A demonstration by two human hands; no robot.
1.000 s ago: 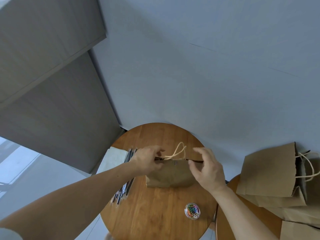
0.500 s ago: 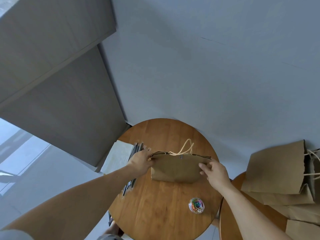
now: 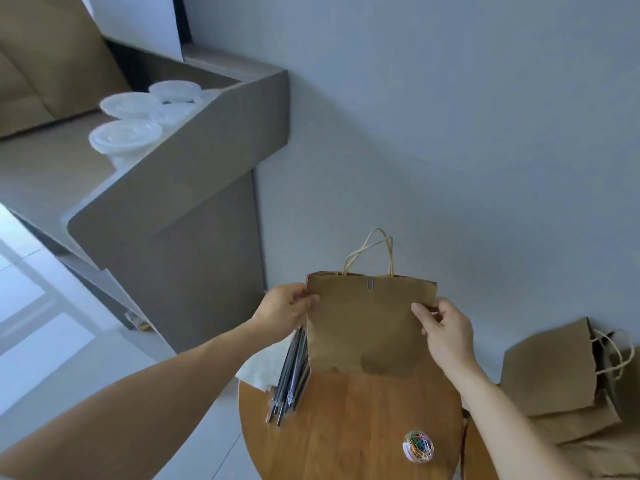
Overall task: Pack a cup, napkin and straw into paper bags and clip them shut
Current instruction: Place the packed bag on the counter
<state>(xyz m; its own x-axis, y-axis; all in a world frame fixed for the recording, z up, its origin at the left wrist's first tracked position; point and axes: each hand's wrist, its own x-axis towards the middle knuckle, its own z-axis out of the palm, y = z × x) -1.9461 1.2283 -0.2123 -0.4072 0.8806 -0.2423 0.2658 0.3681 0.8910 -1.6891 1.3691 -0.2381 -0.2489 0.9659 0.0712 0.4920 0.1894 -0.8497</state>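
Hands (image 3: 367,315) pinching paper bag (image 3: 369,327) sides, upright

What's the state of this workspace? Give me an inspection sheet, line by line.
Surface: round wooden table.
Job's things: paper bag upright, paper clip on its top edge; dark straws lying over white napkins at the table's left; lidded cups on the counter; tub of coloured clips near the front.
Clutter: spare bags piled at right.
Hands: left hand grips the bag's left edge, right hand pinches its right edge.
Cables: nothing seen.
Surroundings: grey counter, grey wall.
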